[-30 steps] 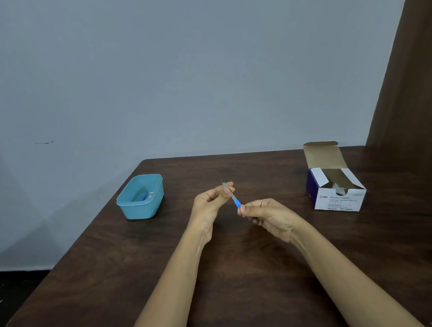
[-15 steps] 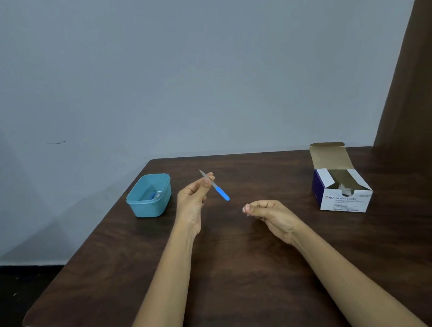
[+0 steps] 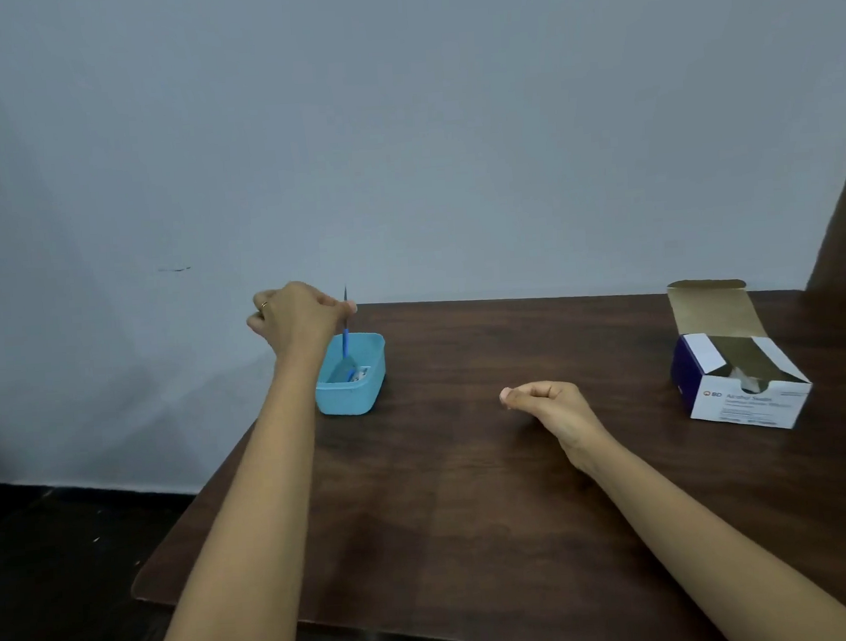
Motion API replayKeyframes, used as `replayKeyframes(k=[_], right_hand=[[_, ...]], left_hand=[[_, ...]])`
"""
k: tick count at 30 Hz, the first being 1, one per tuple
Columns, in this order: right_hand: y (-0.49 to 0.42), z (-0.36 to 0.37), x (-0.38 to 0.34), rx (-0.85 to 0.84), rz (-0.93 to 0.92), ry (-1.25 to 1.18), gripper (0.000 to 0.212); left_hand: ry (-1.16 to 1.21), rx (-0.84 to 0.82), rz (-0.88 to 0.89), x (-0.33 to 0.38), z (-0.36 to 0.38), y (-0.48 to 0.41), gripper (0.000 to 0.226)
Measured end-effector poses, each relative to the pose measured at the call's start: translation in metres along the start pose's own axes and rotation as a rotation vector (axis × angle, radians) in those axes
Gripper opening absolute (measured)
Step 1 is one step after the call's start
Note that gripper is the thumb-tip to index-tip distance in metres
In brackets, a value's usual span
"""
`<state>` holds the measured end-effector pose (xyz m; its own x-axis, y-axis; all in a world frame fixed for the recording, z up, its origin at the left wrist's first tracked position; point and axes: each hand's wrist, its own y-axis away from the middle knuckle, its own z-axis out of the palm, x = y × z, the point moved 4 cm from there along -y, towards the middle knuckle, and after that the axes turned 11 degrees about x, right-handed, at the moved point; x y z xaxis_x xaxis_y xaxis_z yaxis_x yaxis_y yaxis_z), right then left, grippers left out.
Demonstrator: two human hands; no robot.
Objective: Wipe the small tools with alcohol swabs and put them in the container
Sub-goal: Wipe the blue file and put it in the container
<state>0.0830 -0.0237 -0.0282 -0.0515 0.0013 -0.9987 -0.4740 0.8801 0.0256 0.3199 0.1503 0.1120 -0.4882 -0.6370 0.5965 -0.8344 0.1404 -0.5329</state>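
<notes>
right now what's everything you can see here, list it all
container: one, light blue, back left part of the table, open top
small tool: one, blue handle with thin grey tip, upright over the container, blue end down
items in container: count unclear, blue and white bits at its bottom
alcohol swab box: one, white and dark blue, right side of the table, flap open
table: one, dark brown wood
wall: grey-blue, behind the table
left hand: pinches the small tool above the container
right hand: over mid-table, fingers curled; whether it holds anything cannot be told
</notes>
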Motion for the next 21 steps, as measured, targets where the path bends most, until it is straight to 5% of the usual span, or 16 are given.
replayKeyframes(k=[7,21], right_hand=[[-0.003,0.005,0.003,0.078,-0.088,0.077,0.02],[-0.003,0.011,0.009,0.122,-0.216,0.2,0.015]], left_hand=[[-0.486,-0.137,0.191,-0.013,0.049,-0.009,0.03],[-0.765,-0.284,0.27,-0.031,0.099,-0.017,0.021]])
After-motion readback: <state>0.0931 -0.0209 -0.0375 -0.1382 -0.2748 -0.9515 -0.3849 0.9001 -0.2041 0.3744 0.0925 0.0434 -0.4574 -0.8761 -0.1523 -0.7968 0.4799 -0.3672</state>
